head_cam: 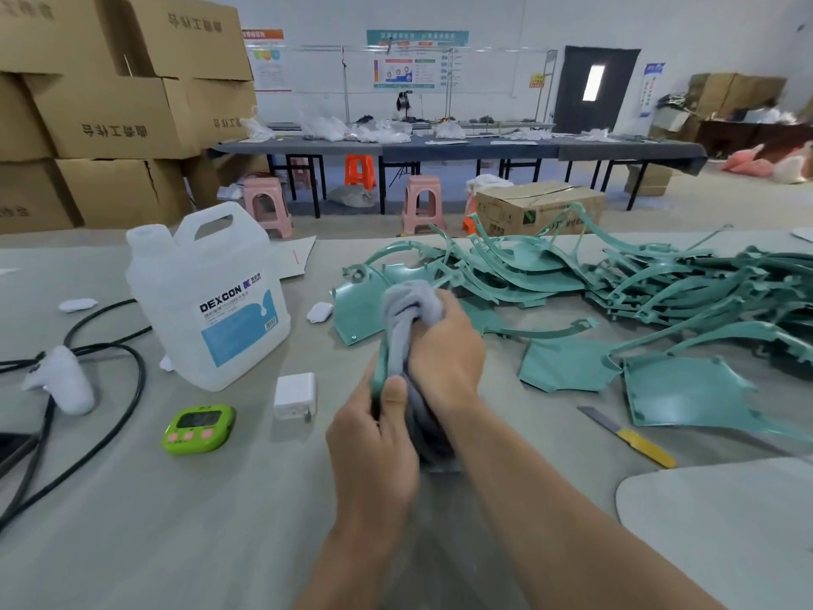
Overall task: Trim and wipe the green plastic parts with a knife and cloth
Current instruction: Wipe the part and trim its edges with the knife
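- Far left of the frame: black rubber cables (110,389) loop over the pale grey worktop (176,521), with a white padded, handle-shaped object (61,380) lying among them.
- Left of centre: a translucent white plastic jug with a blue-and-white DEXCON label (206,297) stands upright. In front of it lie a lime-green digital timer with pink buttons (200,429) and a white square charger plug (294,396).
- Centre: my left grip (374,455) is closed round a curved teal-green plastic part (378,367), thumb pressed on its edge.
- Just right of that: my right grip (444,354) is clenched round a bunched grey cloth (411,310), pressing it against the part.
- Upper right: a heap of loose teal-green plastic parts (660,292) sprawls over the worktop, from behind my hands to the frame's right edge.
- Lower right: a knife with a bare steel blade and yellow handle (629,435) lies flat on the worktop, touched by neither grip.
- Bottom right corner: a pale grey rounded sheet (726,521) lies flat.
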A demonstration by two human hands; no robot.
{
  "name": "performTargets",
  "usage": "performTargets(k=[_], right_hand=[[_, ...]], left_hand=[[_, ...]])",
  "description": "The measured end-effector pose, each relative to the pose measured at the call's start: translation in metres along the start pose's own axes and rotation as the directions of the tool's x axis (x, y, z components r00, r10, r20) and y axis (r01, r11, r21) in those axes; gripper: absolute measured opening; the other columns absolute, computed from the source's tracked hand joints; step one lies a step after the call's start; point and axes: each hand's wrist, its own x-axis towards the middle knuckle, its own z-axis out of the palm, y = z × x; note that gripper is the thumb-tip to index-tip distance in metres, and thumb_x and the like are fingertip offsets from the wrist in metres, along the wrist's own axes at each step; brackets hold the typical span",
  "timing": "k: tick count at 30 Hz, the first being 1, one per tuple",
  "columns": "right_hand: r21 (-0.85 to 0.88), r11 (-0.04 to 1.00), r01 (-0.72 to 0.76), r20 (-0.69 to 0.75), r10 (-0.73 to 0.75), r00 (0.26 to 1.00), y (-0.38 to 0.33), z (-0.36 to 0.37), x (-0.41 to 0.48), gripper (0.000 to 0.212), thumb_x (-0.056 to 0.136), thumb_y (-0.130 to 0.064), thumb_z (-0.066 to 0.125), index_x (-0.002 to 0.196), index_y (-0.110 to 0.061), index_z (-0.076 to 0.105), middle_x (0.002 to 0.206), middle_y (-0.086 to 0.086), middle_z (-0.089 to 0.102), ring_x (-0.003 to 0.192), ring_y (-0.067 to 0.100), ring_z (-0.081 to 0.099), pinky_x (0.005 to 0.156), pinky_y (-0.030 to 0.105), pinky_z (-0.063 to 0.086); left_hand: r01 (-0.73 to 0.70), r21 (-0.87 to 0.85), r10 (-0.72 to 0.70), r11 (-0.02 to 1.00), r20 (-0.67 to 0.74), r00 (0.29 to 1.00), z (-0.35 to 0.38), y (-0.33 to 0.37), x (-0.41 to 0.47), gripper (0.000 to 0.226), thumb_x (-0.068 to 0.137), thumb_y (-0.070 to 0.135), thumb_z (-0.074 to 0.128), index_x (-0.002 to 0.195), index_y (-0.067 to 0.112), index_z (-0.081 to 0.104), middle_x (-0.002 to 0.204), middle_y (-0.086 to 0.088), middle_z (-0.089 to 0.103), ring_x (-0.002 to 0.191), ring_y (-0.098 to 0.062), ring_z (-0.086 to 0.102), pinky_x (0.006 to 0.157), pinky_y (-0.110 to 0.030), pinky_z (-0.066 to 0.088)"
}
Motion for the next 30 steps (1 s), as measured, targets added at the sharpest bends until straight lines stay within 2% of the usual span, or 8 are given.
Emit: performTargets(k=[3,6,10,14,18,24,27,30], right_hand=[[-0.062,0.979,0.196,0.246,-0.175,0.953,0.009,-0.003,-0.021,0.018,0.100,-0.046,0.052,0.111,-0.043,0.066,0.086,-0.014,0.071,0.081,0.002,0.064,0.071,0.022,0.046],[-0.117,0.960,0.254,0.515,-0.160,0.842,0.014,-0.011,-0.050,0.031,0.108,-0.027,0.042,0.124,-0.024,0.069,0.113,-0.002,0.073,0.106,0.016,0.066,0.083,0.003,0.037],[-0.269,0.819,0.506,0.527,-0.315,0.790,0.019,-0.043,-0.095,0.029,0.090,-0.033,0.052,0.116,-0.034,0.064,0.092,-0.005,0.072,0.084,0.019,0.067,0.071,0.031,0.051],[-0.327,0.777,0.538,0.610,-0.261,0.748,0.018,-0.067,-0.095,0.010,0.092,-0.030,0.054,0.099,-0.030,0.060,0.079,-0.008,0.061,0.073,0.015,0.057,0.066,0.030,0.037],[-0.512,0.713,0.480,0.429,-0.272,0.861,0.031,-0.085,-0.067,0.007,0.094,-0.029,0.053,0.092,-0.026,0.059,0.089,-0.006,0.063,0.077,0.014,0.055,0.067,0.025,0.033],[-0.565,0.777,0.277,0.143,-0.239,0.960,0.053,-0.094,-0.053,0.012,0.086,-0.028,0.046,0.080,-0.026,0.057,0.069,-0.008,0.056,0.066,0.019,0.054,0.058,0.035,0.036],[-0.345,0.938,-0.037,0.000,0.039,0.999,0.054,-0.112,-0.041,0.016,0.083,-0.035,0.047,0.083,-0.029,0.062,0.070,-0.009,0.062,0.067,0.015,0.058,0.062,0.033,0.043],[0.113,0.973,-0.200,-0.204,0.220,0.954,0.047,-0.134,-0.031,0.011,0.076,-0.025,0.059,0.079,-0.018,0.067,0.063,-0.006,0.067,0.061,0.021,0.060,0.059,0.035,0.052]], left_hand=[[0.133,-0.069,-0.140,0.989,-0.100,0.985,-0.004,-0.006,0.009,0.046,0.103,0.031,0.054,0.059,0.018,0.053,0.056,0.018,0.060,0.053,-0.001,0.046,0.051,-0.013,0.037],[0.409,-0.414,-0.471,0.813,-0.054,0.881,-0.010,-0.015,0.020,0.041,0.101,0.037,0.054,0.069,0.018,0.069,0.068,0.007,0.071,0.069,-0.014,0.062,0.067,-0.029,0.052],[0.436,-0.457,-0.507,0.775,-0.038,0.861,-0.022,-0.015,0.030,0.043,0.100,0.027,0.050,0.060,0.020,0.065,0.054,0.015,0.063,0.053,-0.002,0.058,0.051,-0.018,0.048],[0.425,-0.532,-0.507,0.732,-0.008,0.862,-0.023,-0.009,0.029,0.038,0.098,0.025,0.052,0.068,0.027,0.075,0.062,0.010,0.071,0.053,-0.003,0.066,0.046,-0.017,0.050],[0.430,-0.602,-0.476,0.673,0.092,0.875,-0.013,-0.004,0.026,0.043,0.101,0.016,0.053,0.067,0.025,0.078,0.071,0.000,0.075,0.063,-0.015,0.072,0.054,-0.028,0.057],[0.343,-0.280,-0.377,0.897,-0.080,0.923,-0.009,-0.010,0.017,0.034,0.089,0.039,0.058,0.077,0.008,0.063,0.065,0.008,0.062,0.068,-0.017,0.058,0.066,-0.036,0.049],[0.249,-0.273,-0.282,0.929,-0.091,0.955,-0.013,0.002,0.015,0.017,0.096,0.024,0.058,0.083,0.021,0.070,0.070,0.019,0.070,0.067,-0.002,0.064,0.061,-0.021,0.050],[-0.043,-0.081,0.033,0.996,-0.123,0.992,-0.017,0.017,0.009,0.020,0.095,0.027,0.053,0.106,0.029,0.070,0.078,0.022,0.067,0.077,0.013,0.059,0.067,-0.003,0.041]])
